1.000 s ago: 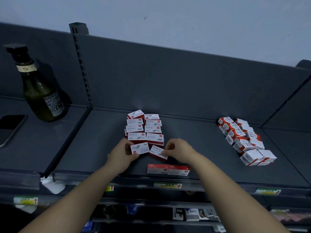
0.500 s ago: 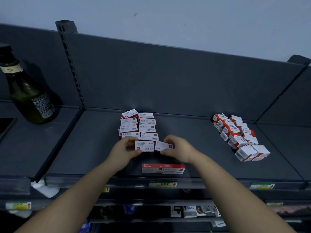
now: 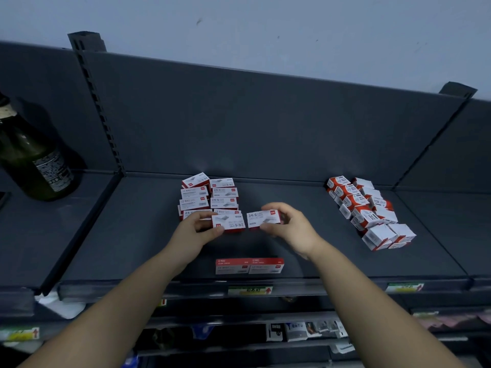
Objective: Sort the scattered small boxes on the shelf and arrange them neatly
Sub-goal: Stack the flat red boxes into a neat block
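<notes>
While my left hand [image 3: 197, 231] is pinching one box [image 3: 229, 223], my right hand [image 3: 290, 226] is gripping a second box [image 3: 263, 218], now straightened to join the stack [image 3: 208, 195].

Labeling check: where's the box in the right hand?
Head view, shelf centre: the right hand pinches that box just right of a second box in the left hand.

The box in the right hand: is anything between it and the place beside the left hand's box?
Nothing visible. The right hand pinches the right box; only a narrow gap of bare shelf lies between it and the left box, which the left hand holds at the front of the stack.
</notes>
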